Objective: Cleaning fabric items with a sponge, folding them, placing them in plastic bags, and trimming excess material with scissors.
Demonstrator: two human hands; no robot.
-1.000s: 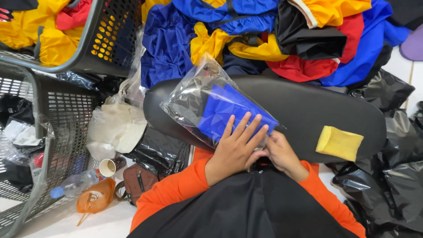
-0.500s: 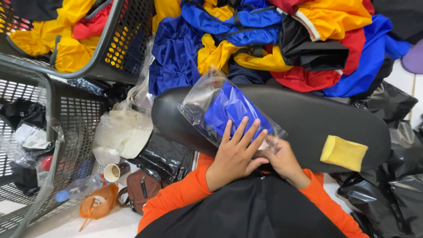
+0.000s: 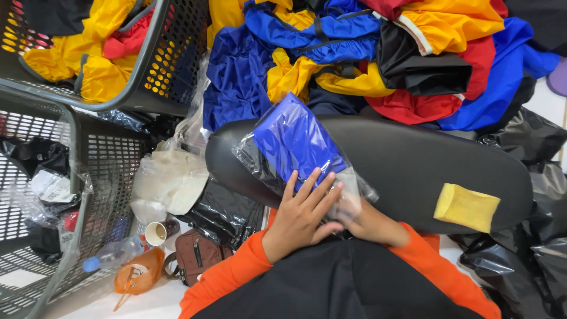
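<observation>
A folded blue garment in a clear plastic bag (image 3: 295,142) lies on a black oval board (image 3: 413,159) across my lap. My left hand (image 3: 304,215) rests flat on the bag's near end, fingers spread and pressing down. My right hand (image 3: 363,218) sits just beside it at the bag's near right corner, partly under the plastic, its fingers hidden. A yellow sponge (image 3: 466,207) lies on the board to the right, apart from both hands.
A heap of blue, yellow, red and black garments (image 3: 366,53) lies beyond the board. Grey mesh baskets (image 3: 171,65) stand at left, one holding garments. Plastic bags (image 3: 168,177), a brown pouch (image 3: 198,257), a cup and a bottle lie on the floor at left. Black bags (image 3: 525,260) are at right.
The view has shifted a little. My hands have stayed on the bag's near end, with the left fingers sliding slightly over the plastic.
</observation>
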